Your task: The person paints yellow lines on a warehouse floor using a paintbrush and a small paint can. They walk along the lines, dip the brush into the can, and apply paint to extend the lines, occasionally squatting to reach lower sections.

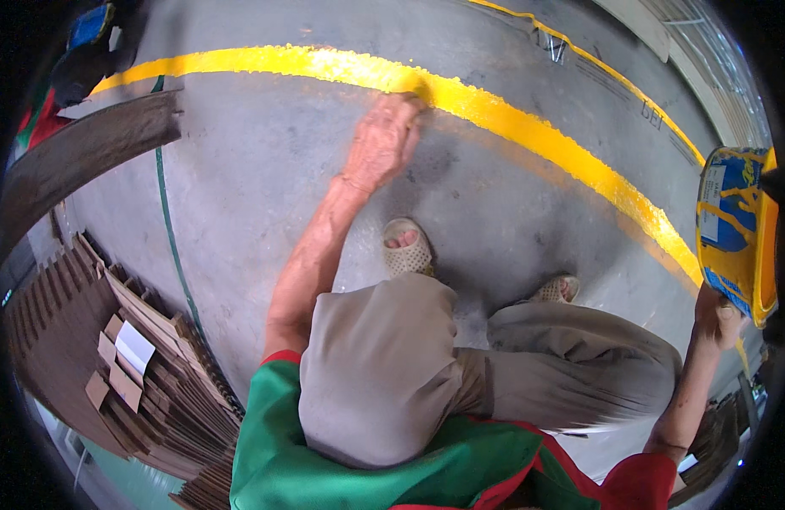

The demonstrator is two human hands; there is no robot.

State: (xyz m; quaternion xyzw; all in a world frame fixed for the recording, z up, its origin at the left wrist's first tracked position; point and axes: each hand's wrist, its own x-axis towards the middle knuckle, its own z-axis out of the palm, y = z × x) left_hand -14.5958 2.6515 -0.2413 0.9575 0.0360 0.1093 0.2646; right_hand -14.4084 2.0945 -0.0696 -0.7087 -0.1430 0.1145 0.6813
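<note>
My left hand [384, 140] is stretched out to the floor, its fingers closed at the near edge of a wide yellow painted line [316, 64]. What it holds is hidden and blurred; a darker yellow patch shows by the fingertips. At the far right, my right hand [720, 319] grips the lower end of a blue paint can [732, 200]. Yellow paint runs down the can's side, and yellow coats its open mouth. I am crouching, with my knees in grey trousers between my arms.
Stacked brown cardboard [146, 374] stands at the left, with a white paper on it. A dark curved beam [95, 140] juts in above. Another person's red and green clothing [42, 115] shows at the upper left. A thinner yellow line [605, 68] runs along the far side.
</note>
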